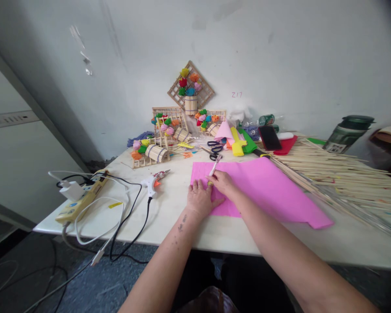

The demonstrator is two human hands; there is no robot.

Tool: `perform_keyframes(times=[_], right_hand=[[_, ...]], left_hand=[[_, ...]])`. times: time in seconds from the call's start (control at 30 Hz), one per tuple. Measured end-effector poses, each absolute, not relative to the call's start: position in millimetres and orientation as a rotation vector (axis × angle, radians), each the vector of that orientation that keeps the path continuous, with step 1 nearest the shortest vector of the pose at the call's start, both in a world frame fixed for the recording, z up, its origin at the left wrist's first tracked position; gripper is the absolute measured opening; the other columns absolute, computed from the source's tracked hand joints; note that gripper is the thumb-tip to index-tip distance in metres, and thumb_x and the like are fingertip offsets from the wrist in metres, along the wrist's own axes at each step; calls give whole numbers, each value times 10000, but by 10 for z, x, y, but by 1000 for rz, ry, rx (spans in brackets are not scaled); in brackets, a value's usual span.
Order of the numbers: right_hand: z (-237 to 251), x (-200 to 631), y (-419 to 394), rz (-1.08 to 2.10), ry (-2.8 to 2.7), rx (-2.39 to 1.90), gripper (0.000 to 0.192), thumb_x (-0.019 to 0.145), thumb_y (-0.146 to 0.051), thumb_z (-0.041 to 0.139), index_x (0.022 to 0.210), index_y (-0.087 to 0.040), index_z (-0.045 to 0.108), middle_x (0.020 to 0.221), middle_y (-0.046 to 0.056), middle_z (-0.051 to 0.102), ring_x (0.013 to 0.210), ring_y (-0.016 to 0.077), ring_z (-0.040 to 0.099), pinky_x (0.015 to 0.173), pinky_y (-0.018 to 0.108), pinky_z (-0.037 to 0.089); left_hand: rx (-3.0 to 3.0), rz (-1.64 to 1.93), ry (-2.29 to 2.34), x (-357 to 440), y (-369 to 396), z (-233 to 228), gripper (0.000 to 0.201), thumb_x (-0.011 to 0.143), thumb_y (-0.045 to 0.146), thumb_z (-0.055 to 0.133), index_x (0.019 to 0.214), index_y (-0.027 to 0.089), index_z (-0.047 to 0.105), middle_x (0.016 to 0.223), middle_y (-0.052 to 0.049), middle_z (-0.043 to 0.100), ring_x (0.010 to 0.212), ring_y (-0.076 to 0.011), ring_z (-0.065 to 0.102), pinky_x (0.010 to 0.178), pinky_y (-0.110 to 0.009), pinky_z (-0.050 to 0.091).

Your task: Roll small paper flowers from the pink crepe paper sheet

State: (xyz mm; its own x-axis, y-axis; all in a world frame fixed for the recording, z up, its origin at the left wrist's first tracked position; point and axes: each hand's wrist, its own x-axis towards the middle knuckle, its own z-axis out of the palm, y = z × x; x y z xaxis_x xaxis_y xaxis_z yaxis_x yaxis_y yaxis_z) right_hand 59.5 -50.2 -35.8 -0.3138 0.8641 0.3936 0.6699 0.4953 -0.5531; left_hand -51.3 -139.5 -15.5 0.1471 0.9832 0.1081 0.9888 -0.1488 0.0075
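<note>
A large pink sheet (263,187) lies flat on the white table (169,226). My left hand (200,198) rests palm down on the sheet's near left corner, fingers spread. My right hand (223,181) sits just beside it on the sheet and grips a thin white pen-like tool (214,167), its tip pointing away from me toward the sheet's far edge.
A white glue gun (154,180) and a power strip (81,202) with cables lie at left. Black scissors (215,149), stick crafts with colourful flowers (164,134), folded coloured sheets (237,141) and a phone (269,137) sit at the back. Bamboo sticks (339,174) spread at right.
</note>
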Motion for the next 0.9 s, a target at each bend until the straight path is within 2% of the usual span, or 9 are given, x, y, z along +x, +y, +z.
perform_keyframes(times=[0.33, 0.9], right_hand=[[-403, 590, -451, 308, -2028, -1250, 236, 785, -357, 471, 771, -168, 610, 730, 55, 660, 632, 135, 568, 562, 207, 363], [-351, 642, -476, 323, -2044, -1338, 264, 772, -411, 486, 744, -182, 612, 732, 46, 657, 646, 136, 565, 535, 204, 334]], left_hand=[[-2324, -158, -1989, -521, -1396, -173, 706, 759, 661, 293, 1293, 204, 362, 1308, -189, 370, 1223, -331, 302, 954, -467, 254], [-2321, -134, -2015, -510, -1394, -157, 723, 746, 681, 286, 1300, 222, 357, 1324, -178, 352, 1232, -336, 293, 967, -466, 246]])
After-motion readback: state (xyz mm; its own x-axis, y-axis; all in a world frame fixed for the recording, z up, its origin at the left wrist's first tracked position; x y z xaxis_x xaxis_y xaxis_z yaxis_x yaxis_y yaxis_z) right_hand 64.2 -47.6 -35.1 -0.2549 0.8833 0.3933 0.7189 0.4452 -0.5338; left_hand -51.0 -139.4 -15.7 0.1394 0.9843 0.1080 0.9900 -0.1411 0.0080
